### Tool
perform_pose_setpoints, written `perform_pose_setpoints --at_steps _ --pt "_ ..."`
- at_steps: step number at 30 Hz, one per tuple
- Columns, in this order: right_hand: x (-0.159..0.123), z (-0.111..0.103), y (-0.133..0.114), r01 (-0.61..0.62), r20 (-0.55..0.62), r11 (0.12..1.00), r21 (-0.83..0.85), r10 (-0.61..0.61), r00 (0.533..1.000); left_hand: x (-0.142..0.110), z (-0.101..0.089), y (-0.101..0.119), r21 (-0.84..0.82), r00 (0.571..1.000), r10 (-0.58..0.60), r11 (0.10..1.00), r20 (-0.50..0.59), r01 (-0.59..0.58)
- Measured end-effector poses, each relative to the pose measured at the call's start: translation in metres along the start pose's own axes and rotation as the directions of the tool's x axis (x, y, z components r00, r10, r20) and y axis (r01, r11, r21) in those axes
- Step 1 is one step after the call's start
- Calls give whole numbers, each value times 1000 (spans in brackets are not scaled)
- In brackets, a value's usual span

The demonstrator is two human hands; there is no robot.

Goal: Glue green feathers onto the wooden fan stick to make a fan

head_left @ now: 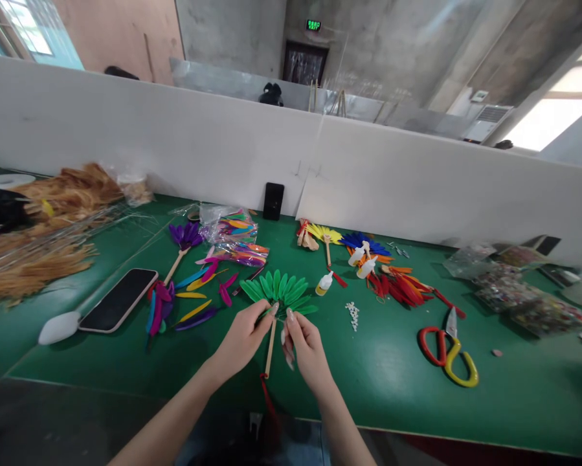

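A green feather fan (281, 286) is spread in front of me, its feathers pointing away. Its wooden handle (270, 351) runs down toward me, with a red tassel (268, 396) at the end that hangs over the table's front edge. My left hand (248, 329) is closed on the fan's base, where the feathers meet the handle. On the other side of the base, my right hand (304, 338) is pinched with thumb and finger close to the feathers. Whatever lies in that pinch is too small to make out.
Loose coloured feathers (193, 310), a phone (120, 301) and a purple fan (184, 235) lie left. Glue bottles (324, 283), small white beads (353, 315), red feathers (402, 285) and scissors (450, 349) lie right. A white partition (223, 149) borders the green table (378, 388).
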State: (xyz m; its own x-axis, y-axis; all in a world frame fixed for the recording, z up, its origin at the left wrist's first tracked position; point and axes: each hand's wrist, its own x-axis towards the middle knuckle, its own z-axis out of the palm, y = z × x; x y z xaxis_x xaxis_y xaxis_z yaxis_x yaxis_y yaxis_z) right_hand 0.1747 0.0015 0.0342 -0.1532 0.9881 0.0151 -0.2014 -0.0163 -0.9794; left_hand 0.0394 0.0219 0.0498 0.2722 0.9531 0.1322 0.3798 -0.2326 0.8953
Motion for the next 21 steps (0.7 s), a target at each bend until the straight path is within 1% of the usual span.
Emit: perform_pose_setpoints --at_steps 2,4,7,10,12,15,18,19,21 --pt "0 -1 0 -1 -8 1000 -6 1 1000 0 -6 1 -25 999 -29 999 -16 28" --pt "-1 -1 1 -3 -28 999 -33 2 1000 -2 -7 3 -86 997 -78 993 -22 76" --pt "-1 -1 5 7 -61 993 -119 -14 998 -5 -1 6 -218 990 -136 966 32 140" --pt "-2 -1 11 34 -86 978 -205 -52 995 -6 10 9 -252 989 -119 958 85 137" --pt "-2 0 14 43 -111 973 -225 -70 991 -6 16 10 -211 993 -96 971 73 110" --pt "-2 2 18 43 -145 977 -207 -74 987 -4 22 8 -111 999 -37 993 28 40" --pt "-3 3 19 23 -166 988 -151 -49 985 -4 23 5 73 996 85 994 -27 -83" --pt "-3 4 19 12 -173 992 -129 -35 984 -4 23 4 146 991 130 981 -30 -124" --pt "-3 4 20 -9 -176 996 -90 -7 984 -4 23 3 273 979 205 941 5 -198"
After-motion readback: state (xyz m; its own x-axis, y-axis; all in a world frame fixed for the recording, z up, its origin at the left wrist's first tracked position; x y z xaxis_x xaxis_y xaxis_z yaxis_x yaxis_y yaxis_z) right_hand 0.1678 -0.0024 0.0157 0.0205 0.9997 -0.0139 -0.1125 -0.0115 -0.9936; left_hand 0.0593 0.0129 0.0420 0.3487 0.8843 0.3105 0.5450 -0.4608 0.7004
